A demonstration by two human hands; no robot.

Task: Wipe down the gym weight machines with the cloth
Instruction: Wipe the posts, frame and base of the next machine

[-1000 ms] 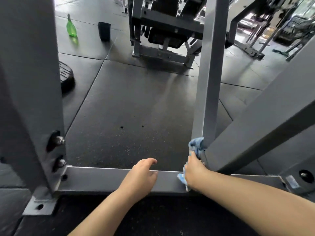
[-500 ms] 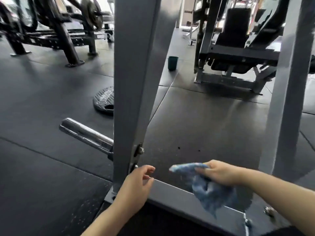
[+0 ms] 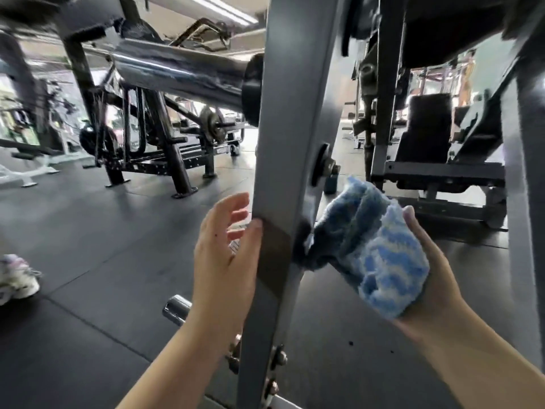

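The right hand [image 3: 433, 278] grips the bunched blue cloth [image 3: 368, 249] against the grey upright post [image 3: 283, 172], the left hand [image 3: 224, 255] rests open-fingered on its other side — wiping looks mid-way, with the chrome bar [image 3: 177, 69] and other machines seemingly left.

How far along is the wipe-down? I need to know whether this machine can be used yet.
Nothing here shows a finished part. In hand: the right hand holds the blue cloth against the side of the grey upright post, while the left hand rests on the post's other edge. Left: the chrome bar above shows no sign of wiping, and the machines behind remain.
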